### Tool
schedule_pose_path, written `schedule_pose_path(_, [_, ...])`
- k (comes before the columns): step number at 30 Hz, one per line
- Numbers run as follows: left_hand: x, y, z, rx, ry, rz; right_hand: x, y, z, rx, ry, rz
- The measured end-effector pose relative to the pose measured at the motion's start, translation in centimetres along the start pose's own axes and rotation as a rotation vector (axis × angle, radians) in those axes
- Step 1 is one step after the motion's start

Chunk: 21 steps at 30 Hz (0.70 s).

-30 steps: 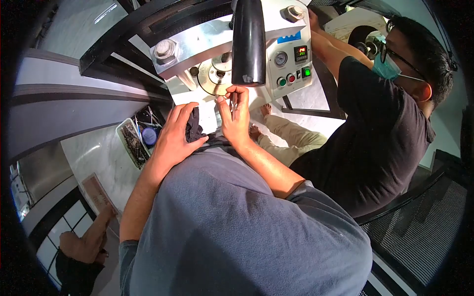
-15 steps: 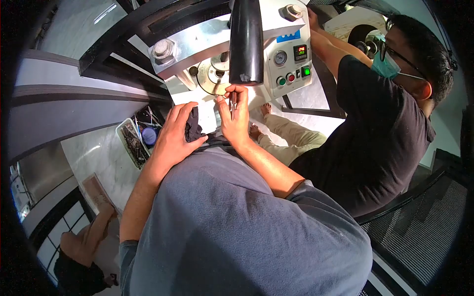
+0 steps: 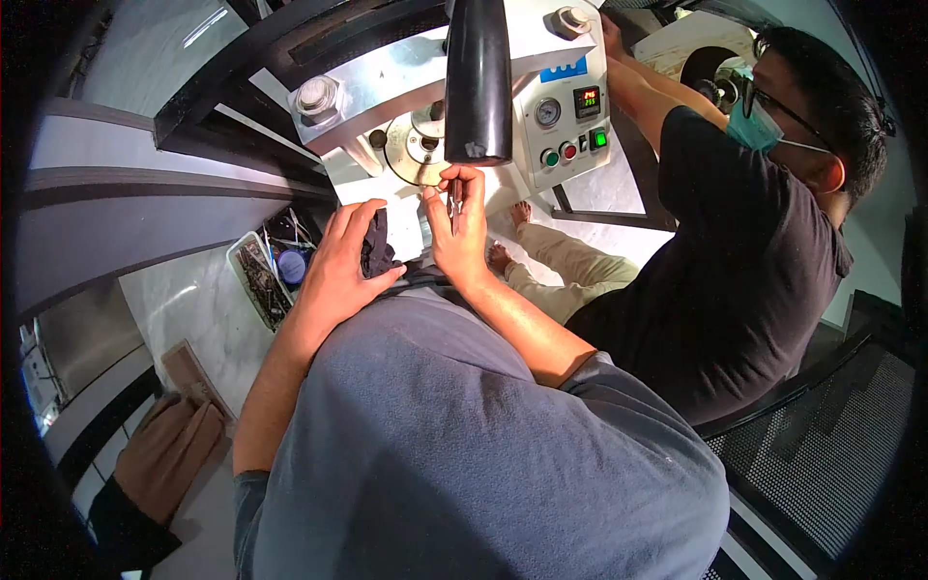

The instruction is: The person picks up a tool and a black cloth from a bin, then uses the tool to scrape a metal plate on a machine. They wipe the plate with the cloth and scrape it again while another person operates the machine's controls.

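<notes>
My left hand [image 3: 340, 266] rests beside a crumpled black cloth [image 3: 379, 246], its thumb and fingers spread around the near side of the cloth. My right hand [image 3: 460, 227] pinches a slim dark metal tool [image 3: 455, 201] at the front edge of the machine. Just beyond my fingertips is the round metal plate [image 3: 411, 159] of the machine. A thick black handle [image 3: 478, 87] hangs over it and hides part of the machine. What the tool's tip touches cannot be made out.
A control panel [image 3: 568, 121] with gauge, display and buttons is right of the handle. A co-worker in a mask [image 3: 754, 251] sits at the right. A basket of small tools [image 3: 259, 280] stands left; another person's clothed part [image 3: 169, 454] shows lower left.
At the lower left, the other person has moved; brown and black clothing shows where bare limbs were. My hands have hardly moved.
</notes>
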<state>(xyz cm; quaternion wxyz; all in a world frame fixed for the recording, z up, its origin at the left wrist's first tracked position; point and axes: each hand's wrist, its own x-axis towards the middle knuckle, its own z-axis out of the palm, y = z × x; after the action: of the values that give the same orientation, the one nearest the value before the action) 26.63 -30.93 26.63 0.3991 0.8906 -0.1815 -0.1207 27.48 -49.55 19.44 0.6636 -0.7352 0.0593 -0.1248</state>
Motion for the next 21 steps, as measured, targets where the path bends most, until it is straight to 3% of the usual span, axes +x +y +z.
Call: schedule_pose_path(21, [0.02,0.14,-0.04,0.011,-0.008,-0.011,0.00,-0.22,0.02,0.005,0.003,0.014])
